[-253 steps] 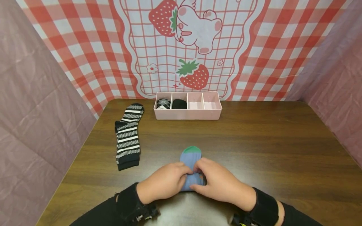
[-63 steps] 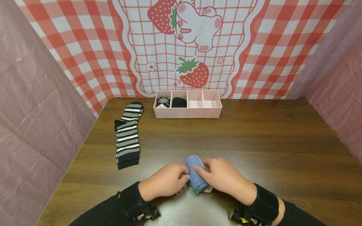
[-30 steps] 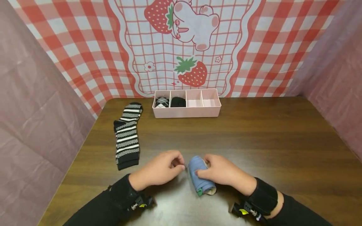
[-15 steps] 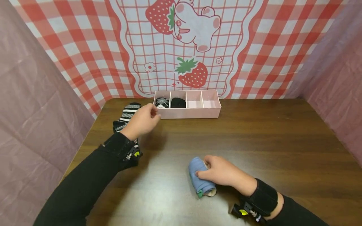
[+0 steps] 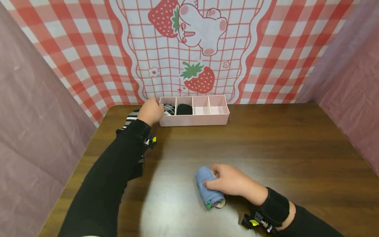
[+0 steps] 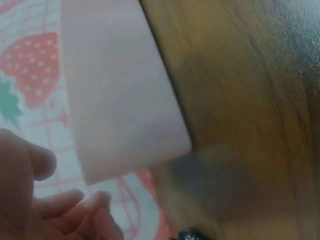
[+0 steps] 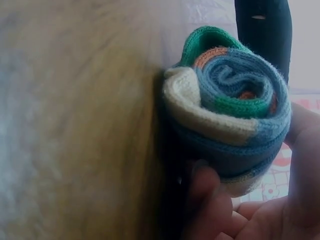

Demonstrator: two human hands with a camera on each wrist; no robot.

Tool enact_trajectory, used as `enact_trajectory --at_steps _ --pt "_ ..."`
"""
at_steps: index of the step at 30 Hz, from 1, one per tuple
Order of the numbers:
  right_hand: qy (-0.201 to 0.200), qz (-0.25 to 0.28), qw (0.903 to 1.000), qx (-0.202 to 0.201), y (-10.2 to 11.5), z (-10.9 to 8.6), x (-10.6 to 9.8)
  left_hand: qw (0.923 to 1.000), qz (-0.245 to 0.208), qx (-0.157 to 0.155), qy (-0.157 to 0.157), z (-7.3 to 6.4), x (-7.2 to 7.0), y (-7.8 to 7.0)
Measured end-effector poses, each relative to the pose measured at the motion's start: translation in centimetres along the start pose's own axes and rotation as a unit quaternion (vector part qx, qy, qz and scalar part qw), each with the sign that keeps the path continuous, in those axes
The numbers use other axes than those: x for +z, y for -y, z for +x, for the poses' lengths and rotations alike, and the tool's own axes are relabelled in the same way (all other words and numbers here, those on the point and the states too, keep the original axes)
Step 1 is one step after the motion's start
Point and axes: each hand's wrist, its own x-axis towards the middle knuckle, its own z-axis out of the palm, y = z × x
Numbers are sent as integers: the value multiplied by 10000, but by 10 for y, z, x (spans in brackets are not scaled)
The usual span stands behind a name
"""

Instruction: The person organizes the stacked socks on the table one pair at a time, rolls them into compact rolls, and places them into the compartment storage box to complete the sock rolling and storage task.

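Note:
My right hand [image 5: 232,180] grips a rolled blue sock [image 5: 204,191] on the table, thumb on its near side. In the right wrist view the roll's spiral end shows blue, green, cream and orange knit [image 7: 240,85]. My left hand [image 5: 151,112] is at the left end of a pink divided box [image 5: 193,120]. In the left wrist view its thumb and loosely bent fingers [image 6: 107,222] are apart, close to the box's end wall [image 6: 125,100], holding nothing. Under the left arm lies a striped black-and-white sock [image 5: 131,118], mostly hidden.
Of the box's compartments, the leftmost holds a black-and-white argyle sock [image 5: 169,109], the one beside it a black sock [image 5: 184,109]; two to the right are bare. A red checked cloth [image 5: 278,65] hangs behind the wooden table [image 5: 281,141].
The blue sock went from flat to rolled. My left hand has left it and reached forward to the box's left end, its arm now over the striped sock. The right hand stays on the roll.

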Motion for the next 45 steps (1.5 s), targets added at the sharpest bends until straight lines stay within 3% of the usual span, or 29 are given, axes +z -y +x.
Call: enact_trajectory --at_steps 5,12,16,22,29,35,45 --pt "80 96 9999 64 -3 -4 2 9994 59 -220 267 4 12 -1" --pt "14 54 10000 -67 -5 -5 4 9940 -788 -522 541 19 25 10" --pt "1 151 9998 -128 -6 -6 4 9832 -1630 -627 537 25 38 14" --pt "-9 298 9995 -133 -7 -8 3 9636 -2559 -765 126 25 53 13" --pt "90 206 9994 -247 -4 -9 -4 9665 -2476 -669 -121 25 57 11" --pt "218 -54 9987 -460 -1 -10 -9 9645 -2536 -702 -236 26 58 13" --pt "264 -86 9988 -409 4 -8 -6 9650 -2463 -839 -314 22 55 15"
